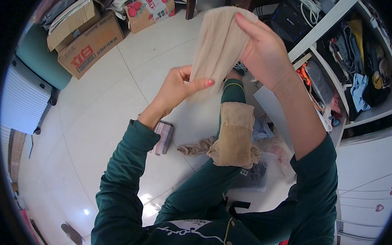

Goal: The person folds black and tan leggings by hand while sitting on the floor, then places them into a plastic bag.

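A beige sheer stocking-like garment is stretched between my two hands in front of me. My left hand pinches its lower left part between thumb and fingers. At the upper right, my right hand has its thumb on the outside near the top edge, and its fingers are hidden behind or inside the fabric. Another beige sheer garment lies folded over my green-trousered leg. Beside the leg is a crumpled brownish-beige piece of fabric.
Cardboard boxes and a white ribbed suitcase stand at the upper left. An open wardrobe drawer with clothes is on the right. A pink-and-grey striped box and plastic bags lie on the tiled floor.
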Demonstrator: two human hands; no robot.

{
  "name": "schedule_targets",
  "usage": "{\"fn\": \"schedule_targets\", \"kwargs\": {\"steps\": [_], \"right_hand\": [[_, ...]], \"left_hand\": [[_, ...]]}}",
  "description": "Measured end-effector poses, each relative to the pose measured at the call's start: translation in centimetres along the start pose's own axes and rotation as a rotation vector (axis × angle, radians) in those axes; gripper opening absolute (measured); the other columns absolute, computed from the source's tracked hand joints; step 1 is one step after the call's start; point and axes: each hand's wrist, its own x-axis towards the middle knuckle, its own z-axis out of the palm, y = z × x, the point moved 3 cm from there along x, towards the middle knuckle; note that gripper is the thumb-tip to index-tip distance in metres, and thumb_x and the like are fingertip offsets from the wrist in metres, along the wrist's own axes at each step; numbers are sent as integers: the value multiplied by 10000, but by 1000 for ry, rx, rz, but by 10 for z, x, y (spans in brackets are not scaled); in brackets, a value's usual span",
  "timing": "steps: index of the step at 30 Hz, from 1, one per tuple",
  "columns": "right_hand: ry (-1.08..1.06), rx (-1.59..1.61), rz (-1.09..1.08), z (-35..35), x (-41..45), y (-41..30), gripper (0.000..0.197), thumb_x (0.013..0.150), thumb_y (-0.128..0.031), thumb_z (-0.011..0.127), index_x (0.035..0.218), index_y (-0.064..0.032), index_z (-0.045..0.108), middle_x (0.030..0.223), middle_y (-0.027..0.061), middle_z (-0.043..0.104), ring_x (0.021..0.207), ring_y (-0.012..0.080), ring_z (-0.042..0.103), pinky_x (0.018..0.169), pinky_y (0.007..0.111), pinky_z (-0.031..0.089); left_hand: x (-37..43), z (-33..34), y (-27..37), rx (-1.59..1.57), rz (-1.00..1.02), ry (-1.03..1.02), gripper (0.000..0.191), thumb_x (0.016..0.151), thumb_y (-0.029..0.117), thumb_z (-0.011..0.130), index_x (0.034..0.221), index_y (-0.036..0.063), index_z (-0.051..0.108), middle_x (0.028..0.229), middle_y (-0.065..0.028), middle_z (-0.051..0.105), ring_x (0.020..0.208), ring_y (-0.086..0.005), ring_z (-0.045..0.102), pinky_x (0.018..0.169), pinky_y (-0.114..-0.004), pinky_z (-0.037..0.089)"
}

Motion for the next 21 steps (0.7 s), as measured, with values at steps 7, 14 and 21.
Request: {"fn": "schedule_targets", "kwargs": {"steps": [7, 14, 21], "right_hand": [[-116, -173, 6, 2, 3, -14, 307, 921, -169, 429, 1140, 38, 490, 1149, 122, 548, 1081, 195, 520, 946, 313, 396], [-171, -148, 144, 24, 4, -33, 309, 900, -89, 455, 1165, 68, 480, 1120, 129, 573, 1010, 186, 565, 893, 296, 434], [-100, -74, 100, 34, 4, -28, 287, 919, -99, 424, 1152, 55, 488, 1114, 123, 573, 1029, 186, 553, 913, 303, 415]], "left_hand": [[-16, 7, -43, -35, -16, -210, 214, 772, 157, 687, 939, 26, 654, 884, -2, 645, 836, -77, 560, 784, -239, 431], [-19, -1, -65, 177, 30, -103, 136, 779, 126, 674, 858, 18, 646, 795, -1, 636, 766, -69, 537, 731, -234, 429], [-24, -25, -95, 70, -36, 127, 163, 774, 115, 679, 696, 24, 568, 621, 46, 495, 586, -37, 396, 542, -197, 335]]}}
